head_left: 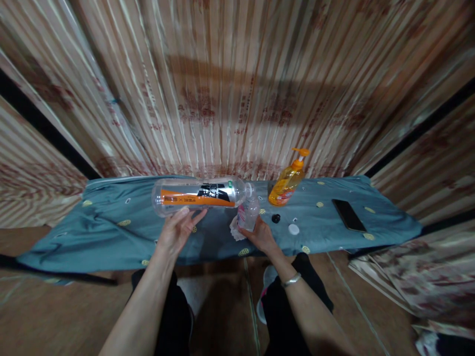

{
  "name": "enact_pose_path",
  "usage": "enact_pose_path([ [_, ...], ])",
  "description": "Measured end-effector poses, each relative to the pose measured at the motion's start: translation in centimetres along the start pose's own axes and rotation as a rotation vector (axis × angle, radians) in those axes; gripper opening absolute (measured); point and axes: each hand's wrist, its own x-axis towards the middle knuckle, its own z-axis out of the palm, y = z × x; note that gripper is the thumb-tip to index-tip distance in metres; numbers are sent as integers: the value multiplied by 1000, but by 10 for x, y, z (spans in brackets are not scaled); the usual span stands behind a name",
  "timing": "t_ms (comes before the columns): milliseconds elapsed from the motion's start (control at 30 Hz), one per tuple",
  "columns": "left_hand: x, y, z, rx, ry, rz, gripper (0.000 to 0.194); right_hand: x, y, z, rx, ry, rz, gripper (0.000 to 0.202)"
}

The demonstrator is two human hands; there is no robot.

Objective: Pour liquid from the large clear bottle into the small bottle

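My left hand (178, 228) grips a large clear bottle (196, 194) with an orange and black label from below. The bottle lies sideways in the air, its neck to the right. My right hand (261, 234) is closed round the lower part of a small clear bottle (248, 210), which stands roughly upright. The large bottle's neck meets the small bottle's top; whether they touch inside is too small to tell. A crumpled white tissue (236, 229) is beside the small bottle, by my right fingertips.
On the blue patterned cloth (100, 232) stand an orange pump bottle (285, 187), a black cap (275, 218), a white cap (293, 229) and a dark phone (348, 215). A curtain (222, 99) hangs behind; black poles (48, 126) flank the cloth.
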Motion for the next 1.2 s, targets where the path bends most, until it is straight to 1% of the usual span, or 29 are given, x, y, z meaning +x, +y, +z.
enact_pose_path([
  [167, 0, 0, 1, 10, 9, 1, 19, 0, 1, -1, 22, 7, -14, 54],
  [367, -1, 1, 1, 29, 9, 1, 19, 1, 2, 1, 12, -2, 13, 58],
  [633, 0, 0, 2, 43, 3, 11, 20, -1, -5, -6, -4, -30, 13, 57],
  [800, 0, 0, 2, 24, 5, -2, 18, 0, -2, -4, -6, -23, 17, 61],
  [967, 0, 0, 2, 45, 22, 11, 19, -1, 0, -2, -5, -15, 13, 59],
  [1200, -1, 0, 4, 44, 29, 7, 20, -1, -4, -4, -34, -7, 23, 58],
])
